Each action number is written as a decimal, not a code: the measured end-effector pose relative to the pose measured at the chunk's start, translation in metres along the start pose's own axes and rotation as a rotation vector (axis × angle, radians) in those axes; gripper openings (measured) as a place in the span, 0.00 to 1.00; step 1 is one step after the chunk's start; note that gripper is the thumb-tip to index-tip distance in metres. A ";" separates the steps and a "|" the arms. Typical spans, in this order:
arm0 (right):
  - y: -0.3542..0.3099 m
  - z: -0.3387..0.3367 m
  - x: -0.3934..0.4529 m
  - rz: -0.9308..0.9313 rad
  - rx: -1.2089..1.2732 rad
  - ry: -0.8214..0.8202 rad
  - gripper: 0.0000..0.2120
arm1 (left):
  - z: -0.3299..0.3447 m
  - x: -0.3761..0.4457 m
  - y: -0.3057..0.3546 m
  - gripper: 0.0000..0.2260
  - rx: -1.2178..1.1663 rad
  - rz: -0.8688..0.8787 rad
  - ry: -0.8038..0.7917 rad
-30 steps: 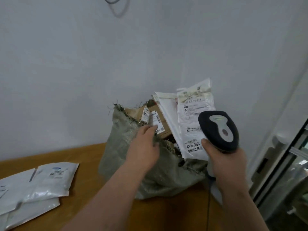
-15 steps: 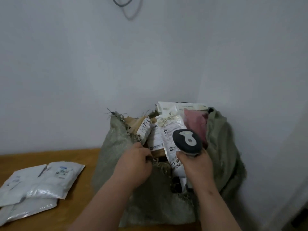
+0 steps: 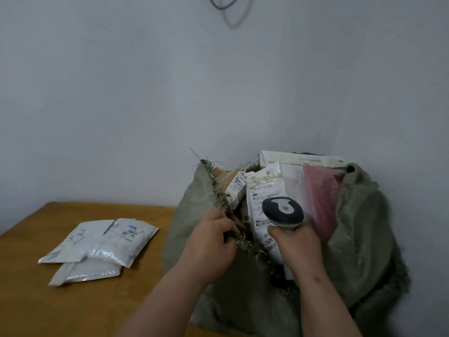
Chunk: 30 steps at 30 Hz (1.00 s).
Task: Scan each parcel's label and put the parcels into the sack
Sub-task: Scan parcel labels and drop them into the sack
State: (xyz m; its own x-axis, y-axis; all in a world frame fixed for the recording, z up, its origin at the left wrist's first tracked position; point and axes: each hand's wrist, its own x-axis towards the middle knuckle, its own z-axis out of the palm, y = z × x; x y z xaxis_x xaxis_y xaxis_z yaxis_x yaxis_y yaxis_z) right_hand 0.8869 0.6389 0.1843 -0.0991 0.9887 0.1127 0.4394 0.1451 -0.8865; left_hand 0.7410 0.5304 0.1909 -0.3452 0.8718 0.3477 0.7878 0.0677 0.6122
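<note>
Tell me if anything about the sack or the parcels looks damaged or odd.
The green sack's rim is frayed, loose fibres sticking out where the left hand grips it. Parcels stick up past its mouth rather than sitting inside. Three white parcels lie overlapping on the table.

Parcel room: sack [image 3: 359,239], scanner [image 3: 283,211], parcels [image 3: 102,242].

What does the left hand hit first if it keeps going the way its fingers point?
Probably the frayed rim of the green sack, which the left hand already grips; just past it stands the brown parcel. Depth from one view is uncertain.
</note>
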 end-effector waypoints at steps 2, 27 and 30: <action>-0.007 -0.007 -0.009 -0.044 0.005 0.084 0.19 | -0.001 -0.003 -0.002 0.16 -0.059 -0.023 0.018; -0.111 0.219 -0.230 0.089 0.166 -0.545 0.06 | -0.185 -0.175 -0.246 0.16 -0.464 -0.611 0.413; -0.113 0.257 -0.237 0.133 0.164 -0.568 0.06 | -0.198 -0.189 -0.276 0.16 -0.479 -0.692 0.397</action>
State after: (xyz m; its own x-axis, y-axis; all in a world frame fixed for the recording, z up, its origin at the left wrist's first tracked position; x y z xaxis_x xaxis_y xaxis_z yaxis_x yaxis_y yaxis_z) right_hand 0.6312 0.3787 0.1422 -0.5336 0.8162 -0.2214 0.3420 -0.0312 -0.9392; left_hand 0.4874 0.2509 0.0967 -0.8783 0.4763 -0.0413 0.0770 0.2262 0.9710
